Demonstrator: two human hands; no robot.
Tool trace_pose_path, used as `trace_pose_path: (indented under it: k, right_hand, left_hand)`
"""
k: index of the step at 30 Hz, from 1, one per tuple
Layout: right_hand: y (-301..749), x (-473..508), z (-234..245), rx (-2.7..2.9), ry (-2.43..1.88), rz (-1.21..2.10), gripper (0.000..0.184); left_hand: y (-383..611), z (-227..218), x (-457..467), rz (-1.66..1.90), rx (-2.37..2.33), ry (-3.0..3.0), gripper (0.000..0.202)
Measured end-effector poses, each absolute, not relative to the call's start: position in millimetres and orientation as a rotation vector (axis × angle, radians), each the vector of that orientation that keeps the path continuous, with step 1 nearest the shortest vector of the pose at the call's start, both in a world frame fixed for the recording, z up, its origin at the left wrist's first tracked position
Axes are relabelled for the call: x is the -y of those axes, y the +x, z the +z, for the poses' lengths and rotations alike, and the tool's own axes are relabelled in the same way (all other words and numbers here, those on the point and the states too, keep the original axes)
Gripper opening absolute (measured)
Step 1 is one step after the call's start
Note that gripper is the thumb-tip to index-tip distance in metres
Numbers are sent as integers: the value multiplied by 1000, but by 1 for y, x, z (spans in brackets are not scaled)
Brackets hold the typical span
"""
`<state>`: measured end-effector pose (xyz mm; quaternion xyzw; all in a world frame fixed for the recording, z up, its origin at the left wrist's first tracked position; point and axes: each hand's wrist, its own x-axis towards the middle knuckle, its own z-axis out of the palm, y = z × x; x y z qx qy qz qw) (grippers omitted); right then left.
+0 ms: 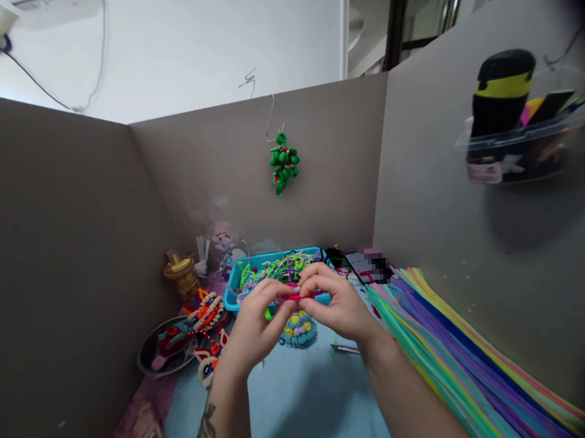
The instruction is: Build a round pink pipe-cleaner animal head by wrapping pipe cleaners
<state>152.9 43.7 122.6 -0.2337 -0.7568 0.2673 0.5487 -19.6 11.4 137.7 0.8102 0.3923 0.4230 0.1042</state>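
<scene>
While the left hand (260, 318) is pinching a pink chenille stem (292, 297) between thumb and fingers, the right hand (339, 304) is gripping its other side, fingertips close to the left ones. The stem is hovering above the worktop (309, 394), before a blue tray (230, 307) that is holding tangled cuttings (286, 267), while a multicoloured chenille-stem bundle (452, 354) is lying to the right.
</scene>
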Motion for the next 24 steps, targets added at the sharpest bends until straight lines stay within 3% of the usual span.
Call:
trace_pose_path:
  k: [24]
  right_hand:
    - [152,-47,121,1778,-580,725,10]
  left_hand:
    - [-32,134,-16,1155,-1203,2407,8]
